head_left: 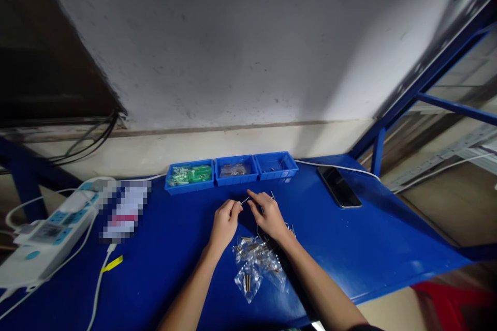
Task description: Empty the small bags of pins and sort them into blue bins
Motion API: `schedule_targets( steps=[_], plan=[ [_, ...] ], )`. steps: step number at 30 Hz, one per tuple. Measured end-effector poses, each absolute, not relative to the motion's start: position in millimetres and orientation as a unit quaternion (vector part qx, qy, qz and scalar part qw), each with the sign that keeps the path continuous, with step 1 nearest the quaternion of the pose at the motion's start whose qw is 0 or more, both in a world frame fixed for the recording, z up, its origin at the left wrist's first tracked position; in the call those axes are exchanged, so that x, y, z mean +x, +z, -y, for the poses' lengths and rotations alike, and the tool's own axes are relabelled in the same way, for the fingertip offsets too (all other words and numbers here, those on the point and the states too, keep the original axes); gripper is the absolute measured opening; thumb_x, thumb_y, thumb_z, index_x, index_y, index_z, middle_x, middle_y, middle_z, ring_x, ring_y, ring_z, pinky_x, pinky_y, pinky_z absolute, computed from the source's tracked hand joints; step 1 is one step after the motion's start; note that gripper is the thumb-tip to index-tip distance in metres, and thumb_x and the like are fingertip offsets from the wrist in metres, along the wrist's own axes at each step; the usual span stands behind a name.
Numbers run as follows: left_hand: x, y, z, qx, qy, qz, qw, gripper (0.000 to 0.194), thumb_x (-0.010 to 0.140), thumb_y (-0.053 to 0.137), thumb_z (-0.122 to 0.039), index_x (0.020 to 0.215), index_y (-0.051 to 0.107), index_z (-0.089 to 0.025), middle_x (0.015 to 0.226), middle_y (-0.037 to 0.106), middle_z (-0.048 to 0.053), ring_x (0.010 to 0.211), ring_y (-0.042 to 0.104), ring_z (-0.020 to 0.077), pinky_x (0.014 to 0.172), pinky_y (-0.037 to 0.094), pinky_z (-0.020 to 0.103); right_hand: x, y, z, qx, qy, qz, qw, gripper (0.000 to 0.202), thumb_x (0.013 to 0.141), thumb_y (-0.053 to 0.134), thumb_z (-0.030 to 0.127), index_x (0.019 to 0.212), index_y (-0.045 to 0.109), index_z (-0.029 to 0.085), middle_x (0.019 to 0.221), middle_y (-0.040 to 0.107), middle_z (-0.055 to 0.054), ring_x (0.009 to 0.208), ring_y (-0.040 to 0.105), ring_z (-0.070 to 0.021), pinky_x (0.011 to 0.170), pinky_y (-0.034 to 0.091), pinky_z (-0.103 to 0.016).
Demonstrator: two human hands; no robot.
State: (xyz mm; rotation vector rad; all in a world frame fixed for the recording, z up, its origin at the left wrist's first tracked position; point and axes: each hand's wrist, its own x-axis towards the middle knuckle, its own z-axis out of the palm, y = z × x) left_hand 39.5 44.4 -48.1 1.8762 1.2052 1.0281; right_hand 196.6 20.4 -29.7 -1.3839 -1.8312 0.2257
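My left hand [225, 221] pinches a thin, pale metal rod [244, 200] between thumb and fingers. The free end of the rod points up and right, toward my right hand [271, 214]. The right index finger and thumb are spread apart, with the fingertip close to the rod's end; I cannot tell whether they touch. Under and beside my right wrist lie loose metal rods [291, 228], partly hidden by the hand. Nearer to me, between the forearms, sit small clear plastic bags [248, 282] with short brass-coloured and dark pieces inside.
Three blue bins stand along the wall: one with green packets [200, 173], one with clear bags [233, 169], one with a few small pieces [276, 164]. A phone [339, 186] lies right on the blue table [349, 248]. A power strip [50, 238] and cables are left.
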Motion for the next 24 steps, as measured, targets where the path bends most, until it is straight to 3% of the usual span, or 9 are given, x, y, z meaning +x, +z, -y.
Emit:
schedule_targets(
  steps=[14,24],
  plan=[
    [38.8,-53.2,-45.1,0.707,0.377,-0.455,0.387,0.046,0.092,0.031,-0.045,0.06,0.05,-0.018,0.055,0.055,0.0,0.052,0.054,0.0124,0.054,0.04,0.022,194.7,-27.9,-18.5,-0.532,0.101,0.728,0.421,0.03,0.093,0.042,0.027,0.113,0.063,0.017,0.069,0.063,-0.004,0.063,0.053,-0.0165,0.07,0.044,-0.032],
    [39.1,-49.5,-44.1,0.716,0.377,-0.441,0.389,0.039,0.092,0.032,-0.04,0.063,0.047,-0.018,0.06,0.053,0.0,0.055,0.052,0.0117,0.056,0.04,0.021,192.5,-21.2,-16.0,-0.531,0.096,0.711,0.45,0.026,0.092,0.046,0.027,0.108,0.065,0.019,0.073,0.067,-0.004,0.065,0.054,-0.0165,0.067,0.043,-0.031]
  ],
)
